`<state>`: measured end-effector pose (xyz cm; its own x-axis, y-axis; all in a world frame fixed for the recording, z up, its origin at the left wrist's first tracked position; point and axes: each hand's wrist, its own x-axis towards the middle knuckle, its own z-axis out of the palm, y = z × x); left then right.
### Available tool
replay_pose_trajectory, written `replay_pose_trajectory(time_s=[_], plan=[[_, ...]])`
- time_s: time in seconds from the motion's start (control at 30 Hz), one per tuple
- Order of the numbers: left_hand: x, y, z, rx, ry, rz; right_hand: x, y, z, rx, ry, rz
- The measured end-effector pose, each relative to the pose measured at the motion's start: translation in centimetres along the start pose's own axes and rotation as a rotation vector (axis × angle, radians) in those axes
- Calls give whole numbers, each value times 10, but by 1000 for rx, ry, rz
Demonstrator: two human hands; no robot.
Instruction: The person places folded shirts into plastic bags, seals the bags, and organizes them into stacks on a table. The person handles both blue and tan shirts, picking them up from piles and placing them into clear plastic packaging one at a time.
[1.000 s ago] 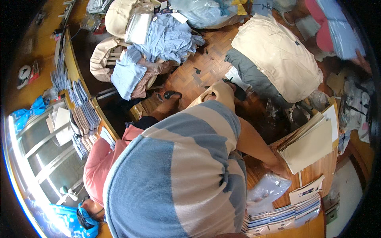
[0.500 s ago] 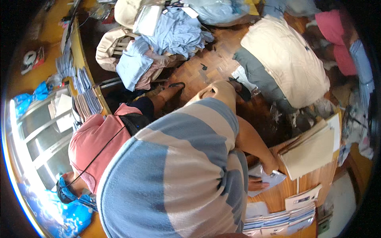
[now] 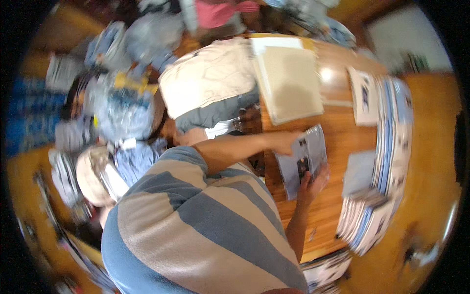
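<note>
Over the wooden table I hold a flat light-blue folded garment in a clear plastic sleeve, with a dark label on its front. It lies tilted, its upper corner pointing away from me. My left hand is closed on its left edge near the top. At the lower right my right hand grips it, the thumb resting on the front face. Some of the fingers are hidden or blurred.
Large beige boards or papers lie at the table's far left. Rows of packed folded garments line its right side, with another stack nearer. A cream cloth pile stands beyond the table; bagged clothes are on the left.
My view has swung to the right, so the table is now central and the person in pink at the left is out of sight. Both hands on the sleeved garment now show more fully.
</note>
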<state>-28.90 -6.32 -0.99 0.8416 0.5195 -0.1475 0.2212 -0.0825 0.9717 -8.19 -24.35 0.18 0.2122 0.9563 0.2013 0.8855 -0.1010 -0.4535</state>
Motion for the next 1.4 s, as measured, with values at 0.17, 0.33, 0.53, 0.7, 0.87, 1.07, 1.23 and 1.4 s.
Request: replay_pose_trajectory(time_s=[0.17, 0.33, 0.53, 0.7, 0.87, 1.07, 1.23, 1.4], plan=[[54, -1, -21, 60, 226, 2, -81, -46, -36, -52, -211, 203], [47, 33, -9, 613, 339, 281, -106, -76, -15, -120, -160, 94], [-10, 34, 10, 832, 181, 317, -138, -78, -3, -70, -85, 235], [-20, 31, 13, 960, 19, 380, -135, -82, -25, -108, -18, 246], [10, 42, 10, 909, 55, 451, -122, -80, -22, -73, 23, 254], [17, 27, 15, 663, 118, 266, -118, -69, -35, 163, 293, 420], [28, 36, 21, 751, 49, 318, -64, -171, -221, 288, 697, -115], [46, 33, 25, 738, -4, 316, -32, -242, -310, 113, 694, -318]])
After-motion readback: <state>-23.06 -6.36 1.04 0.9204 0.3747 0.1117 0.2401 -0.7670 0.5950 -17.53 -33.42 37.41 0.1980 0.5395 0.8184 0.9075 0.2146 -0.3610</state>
